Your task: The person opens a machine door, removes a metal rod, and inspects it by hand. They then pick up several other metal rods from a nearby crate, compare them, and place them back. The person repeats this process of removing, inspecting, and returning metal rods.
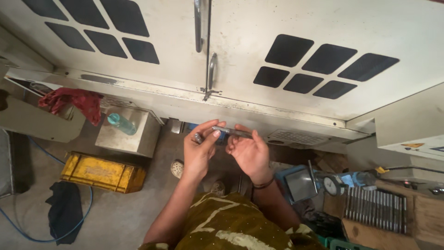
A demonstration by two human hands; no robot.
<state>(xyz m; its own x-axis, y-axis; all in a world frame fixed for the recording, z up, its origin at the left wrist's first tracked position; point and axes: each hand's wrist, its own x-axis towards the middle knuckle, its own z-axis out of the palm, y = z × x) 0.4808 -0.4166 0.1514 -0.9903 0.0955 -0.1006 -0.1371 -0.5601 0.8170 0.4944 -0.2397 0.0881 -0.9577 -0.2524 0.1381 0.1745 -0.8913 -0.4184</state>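
Both hands, left hand [200, 150] and right hand [249, 153], around a metal rod [232, 132]

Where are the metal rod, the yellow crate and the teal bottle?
metal rod [232, 132]: head view, middle of the shaft.
yellow crate [102, 172]: head view, top face.
teal bottle [122, 123]: head view, body below the cap.

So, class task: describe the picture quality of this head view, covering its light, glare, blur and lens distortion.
Head view: soft, dim, warm light with faint shadows; pale sheen on the grey metal cabinet doors; wide-lens bending curves the cabinet edge; left hand and right hand, holding the thin grey metal rod, look slightly soft; the row of steel rods blurs at the right edge.
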